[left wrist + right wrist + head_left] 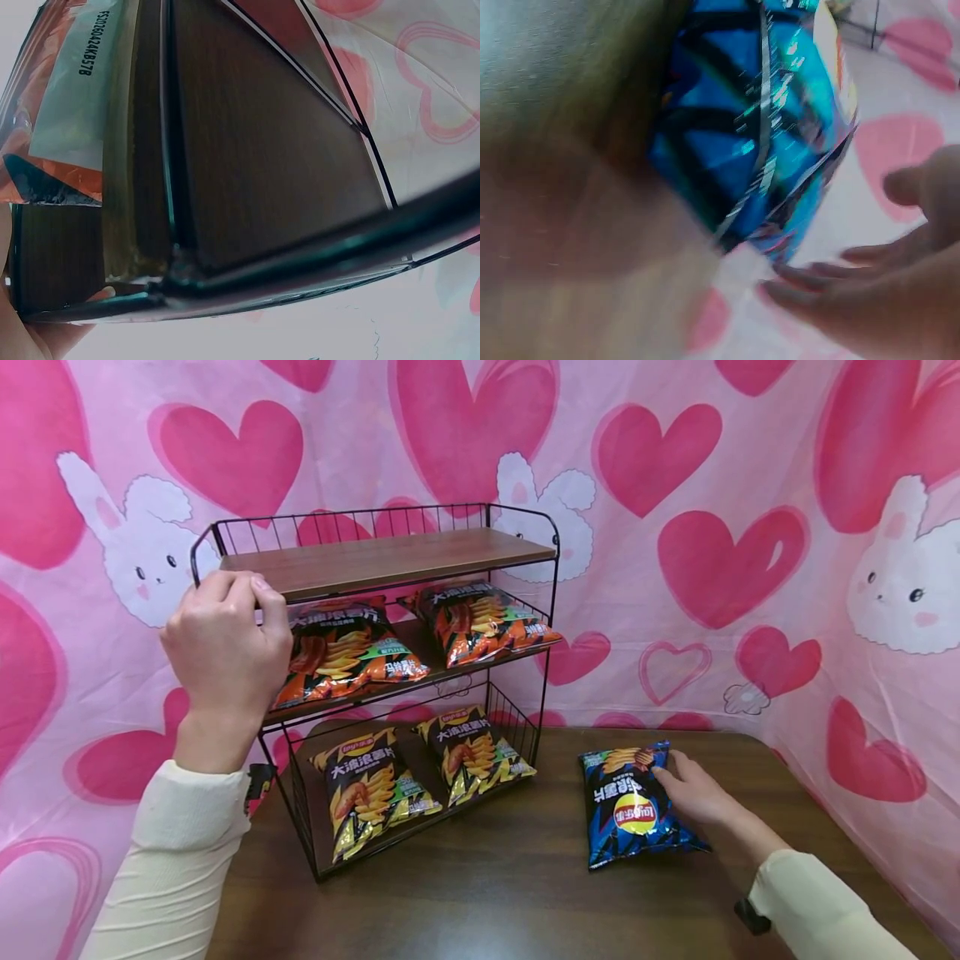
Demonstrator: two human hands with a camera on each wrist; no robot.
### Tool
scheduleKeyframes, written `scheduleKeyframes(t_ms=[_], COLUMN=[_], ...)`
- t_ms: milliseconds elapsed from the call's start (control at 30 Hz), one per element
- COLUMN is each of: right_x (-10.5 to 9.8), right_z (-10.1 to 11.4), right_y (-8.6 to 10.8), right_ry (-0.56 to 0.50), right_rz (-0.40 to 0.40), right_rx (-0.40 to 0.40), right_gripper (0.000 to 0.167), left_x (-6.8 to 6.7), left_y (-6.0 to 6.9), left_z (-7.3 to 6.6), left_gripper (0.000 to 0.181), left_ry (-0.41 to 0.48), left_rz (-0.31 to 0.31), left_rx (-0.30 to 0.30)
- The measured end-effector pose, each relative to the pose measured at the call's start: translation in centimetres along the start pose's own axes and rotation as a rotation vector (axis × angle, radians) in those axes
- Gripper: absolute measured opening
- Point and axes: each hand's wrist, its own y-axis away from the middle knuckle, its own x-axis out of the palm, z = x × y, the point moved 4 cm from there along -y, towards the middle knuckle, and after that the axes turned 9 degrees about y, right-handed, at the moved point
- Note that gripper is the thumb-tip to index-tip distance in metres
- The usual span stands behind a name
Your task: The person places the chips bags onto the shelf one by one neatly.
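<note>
My left hand (228, 635) is raised at the upper left corner of a black wire shelf rack (390, 568), its fingers curled round the frame. In the left wrist view, part of that hand (45, 337) shows beside a dark metal rod. A blue bag of potato chips (626, 810) lies on the table right of the rack, its print upside down. My right hand (697, 789) is at the bag's right edge, thumb overlapping it. The blurred right wrist view shows the fingers (802, 289) extended by a bag corner, thumb apart from them.
Two orange-and-black chip bags (345, 652) lie on the rack's middle shelf. Two yellow-and-black chip bags (375, 793) rest on its bottom level. The top wooden board (397, 558) has a wire rail. A pink heart-patterned cloth (727, 527) hangs behind the brown table (480, 893).
</note>
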Motion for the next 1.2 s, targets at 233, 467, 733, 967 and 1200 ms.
scheduleKeyframes(t_ms=[233,467,733,967,1200], right_x=[0.6,3.7,4.0,4.4,5.0], right_z=[4.8,4.1,2.9,1.8,0.2], right_y=[-0.6,-1.9,-1.8,-1.6,-1.9], right_ry=[0.454,0.596,0.567,0.484,0.425], right_rz=[-0.230,-0.049,0.009,0.042,0.068], right_rx=[-0.285,-0.214,-0.161,-0.132,-0.100], right_gripper=[0.062,0.067,0.071,0.077,0.082], left_x=[0.0,0.0,-0.1,-0.1,0.0], left_y=[0.0,0.1,0.0,-0.1,-0.1], left_z=[0.1,0.2,0.0,0.0,0.0], left_gripper=[0.051,0.051,0.050,0.051,0.051], left_ry=[0.004,-0.001,0.004,0.000,0.003], left_rz=[-0.004,-0.001,-0.014,-0.007,-0.007], left_rx=[-0.001,0.000,0.001,0.002,0.000])
